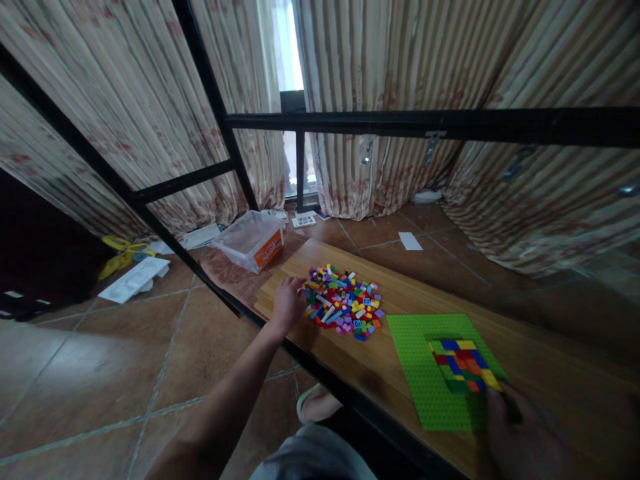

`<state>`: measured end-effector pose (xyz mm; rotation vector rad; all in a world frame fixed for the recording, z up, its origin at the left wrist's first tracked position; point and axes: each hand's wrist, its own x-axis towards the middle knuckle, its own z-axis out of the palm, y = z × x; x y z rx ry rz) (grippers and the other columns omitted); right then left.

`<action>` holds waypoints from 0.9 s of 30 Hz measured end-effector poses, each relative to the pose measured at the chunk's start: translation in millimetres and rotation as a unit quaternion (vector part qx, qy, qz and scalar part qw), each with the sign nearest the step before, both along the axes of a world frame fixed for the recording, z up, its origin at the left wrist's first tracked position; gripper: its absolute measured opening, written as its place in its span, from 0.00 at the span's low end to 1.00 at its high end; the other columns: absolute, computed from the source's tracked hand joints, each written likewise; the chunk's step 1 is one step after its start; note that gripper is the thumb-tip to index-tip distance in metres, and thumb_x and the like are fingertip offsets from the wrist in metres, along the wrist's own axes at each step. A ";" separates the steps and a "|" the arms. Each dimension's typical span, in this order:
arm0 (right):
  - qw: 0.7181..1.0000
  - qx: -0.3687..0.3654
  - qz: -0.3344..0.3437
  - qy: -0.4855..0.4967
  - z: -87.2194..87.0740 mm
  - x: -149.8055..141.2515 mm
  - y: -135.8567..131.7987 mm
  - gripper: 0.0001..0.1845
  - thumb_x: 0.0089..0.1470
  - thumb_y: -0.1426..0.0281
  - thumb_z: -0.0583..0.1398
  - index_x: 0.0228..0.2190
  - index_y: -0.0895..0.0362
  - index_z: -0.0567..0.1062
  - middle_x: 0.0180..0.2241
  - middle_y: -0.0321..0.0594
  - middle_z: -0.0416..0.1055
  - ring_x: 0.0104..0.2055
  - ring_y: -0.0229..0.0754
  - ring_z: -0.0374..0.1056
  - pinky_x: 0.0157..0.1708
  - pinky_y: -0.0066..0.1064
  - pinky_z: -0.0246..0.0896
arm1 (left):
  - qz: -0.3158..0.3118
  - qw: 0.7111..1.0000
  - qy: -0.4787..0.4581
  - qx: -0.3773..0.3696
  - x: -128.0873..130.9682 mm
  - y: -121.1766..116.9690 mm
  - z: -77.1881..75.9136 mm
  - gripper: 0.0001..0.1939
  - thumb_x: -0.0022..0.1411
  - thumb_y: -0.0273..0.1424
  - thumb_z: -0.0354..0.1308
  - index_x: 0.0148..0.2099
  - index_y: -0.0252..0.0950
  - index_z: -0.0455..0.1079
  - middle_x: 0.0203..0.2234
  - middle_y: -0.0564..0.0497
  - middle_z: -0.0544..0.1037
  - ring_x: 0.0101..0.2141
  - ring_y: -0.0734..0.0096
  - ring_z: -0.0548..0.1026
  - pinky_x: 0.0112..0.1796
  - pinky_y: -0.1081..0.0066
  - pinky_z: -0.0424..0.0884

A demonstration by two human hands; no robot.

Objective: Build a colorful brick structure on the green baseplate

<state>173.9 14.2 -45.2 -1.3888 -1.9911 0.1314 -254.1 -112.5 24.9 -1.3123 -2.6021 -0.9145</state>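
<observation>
Green baseplate (413,357) — right hand (525,430) at edge.

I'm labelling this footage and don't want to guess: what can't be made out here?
All in the head view:
- Right hand: blurred and dark; its exact grip is unclear.
- Left hand: its fingertips are too small to tell whether they hold a brick.
- Brick pile: upper bricks hide those beneath.
- Orange label: lettering too small to read.
</observation>
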 end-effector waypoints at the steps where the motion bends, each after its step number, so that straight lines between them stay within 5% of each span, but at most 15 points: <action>1: 1.000 0.004 -0.006 -0.008 -0.3 0.1 0.2 0.26 0.55 0.51 0.50 0.40 0.57 0.75 0.42 0.54 0.75 0.45 0.59 0.69 0.44 0.50 0.63 | -0.005 1.000 0.000 -0.006 -2.0 -1.5 -0.3 0.17 0.56 0.19 0.55 0.47 0.35 0.75 0.39 0.45 0.78 0.44 0.58 0.73 0.48 0.61 0.70; 9: 0.998 0.024 -0.006 -0.053 -1.2 1.7 4.3 0.30 0.56 0.48 0.46 0.39 0.59 0.75 0.40 0.54 0.76 0.43 0.59 0.71 0.44 0.48 0.65 | -0.037 0.999 0.010 -0.033 -0.2 -9.4 -9.7 0.18 0.56 0.21 0.56 0.47 0.42 0.75 0.39 0.50 0.80 0.42 0.62 0.74 0.47 0.63 0.70; 20: 0.998 0.035 0.001 -0.043 2.9 -1.7 1.3 0.32 0.58 0.47 0.45 0.38 0.60 0.75 0.39 0.55 0.76 0.41 0.56 0.71 0.45 0.46 0.65 | -0.038 0.998 0.036 -0.036 -1.5 -4.6 -8.5 0.14 0.60 0.24 0.57 0.49 0.38 0.73 0.42 0.45 0.78 0.44 0.58 0.74 0.49 0.59 0.68; 27: 1.000 0.024 0.001 -0.017 7.0 -7.7 -1.7 0.30 0.59 0.48 0.47 0.39 0.60 0.75 0.40 0.52 0.75 0.43 0.53 0.69 0.47 0.45 0.64 | -0.058 0.991 -0.075 0.097 17.6 -0.6 6.8 0.12 0.63 0.26 0.54 0.48 0.35 0.73 0.38 0.47 0.76 0.37 0.66 0.77 0.40 0.68 0.73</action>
